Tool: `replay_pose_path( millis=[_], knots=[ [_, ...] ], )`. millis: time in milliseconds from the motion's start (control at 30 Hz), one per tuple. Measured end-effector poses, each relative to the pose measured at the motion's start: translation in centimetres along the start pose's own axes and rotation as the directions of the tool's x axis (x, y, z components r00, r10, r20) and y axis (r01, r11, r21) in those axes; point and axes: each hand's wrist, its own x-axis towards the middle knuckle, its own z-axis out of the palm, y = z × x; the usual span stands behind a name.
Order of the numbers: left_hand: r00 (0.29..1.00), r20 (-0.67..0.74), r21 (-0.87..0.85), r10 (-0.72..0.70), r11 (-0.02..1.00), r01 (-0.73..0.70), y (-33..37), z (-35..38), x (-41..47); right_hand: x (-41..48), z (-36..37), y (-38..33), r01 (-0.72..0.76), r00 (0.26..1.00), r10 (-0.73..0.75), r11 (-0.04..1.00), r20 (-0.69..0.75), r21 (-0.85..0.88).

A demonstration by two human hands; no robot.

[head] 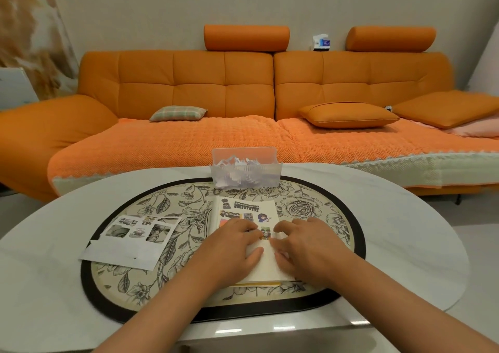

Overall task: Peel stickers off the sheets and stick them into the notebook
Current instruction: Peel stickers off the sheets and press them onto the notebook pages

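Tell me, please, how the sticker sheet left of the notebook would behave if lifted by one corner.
Probably floppy: the sticker sheet looks like thin paper lying flat on the floral mat, so it would likely droop. It seems light and might slide easily. It overlaps a white sheet, so a push may shift both.

orange sofa, plaid cushion on it; floral mat on white table
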Motion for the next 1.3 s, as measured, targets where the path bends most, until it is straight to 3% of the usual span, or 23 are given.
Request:
replay_pose_path(
  millis=[267, 500, 633, 767, 900, 1067, 1300],
  knots=[
    [0.988, -0.14, -0.166, -0.058, 0.986, 0.034, -2.4, -1.8, -1.2, 2.6, -1.7, -1.9, -0.115, 0.981, 0.158, 0.941, -0.111, 0.319],
    [0.953, -0.171, -0.11, -0.251, 0.966, 0.235, -8.8, -5.4, -5.5, 8.3, -2.1, -6.0, -0.024, 0.99, 0.088, 0.871, -0.109, 0.491],
    [0.927, -0.172, -0.011, -0.332, 0.942, 0.336, -12.5, -6.8, -8.3, 11.2, -2.3, -9.3, 0.04, 0.996, 0.005, 0.879, -0.094, 0.476],
    [0.897, -0.065, 0.08, -0.438, 0.894, 0.442, -15.5, -7.4, -10.6, 13.8, -2.1, -12.2, 0.085, 0.995, -0.055, 0.893, -0.081, 0.441],
    [0.884, 0.003, 0.032, -0.467, 0.884, 0.467, -16.7, -7.3, -11.5, 16.0, -1.4, -14.9, 0.131, 0.99, -0.101, 0.909, -0.095, 0.396],
    [0.883, -0.07, -0.016, -0.464, 0.886, 0.464, -17.3, -7.5, -11.8, 17.5, -0.7, -16.5, 0.176, 0.982, -0.139, 0.913, -0.127, 0.367],
    [0.86, -0.163, -0.192, -0.483, 0.871, 0.453, -17.5, -7.7, -11.8, 17.6, -0.8, -16.5, 0.182, 0.949, -0.042, 0.883, -0.313, 0.432]
  ],
)
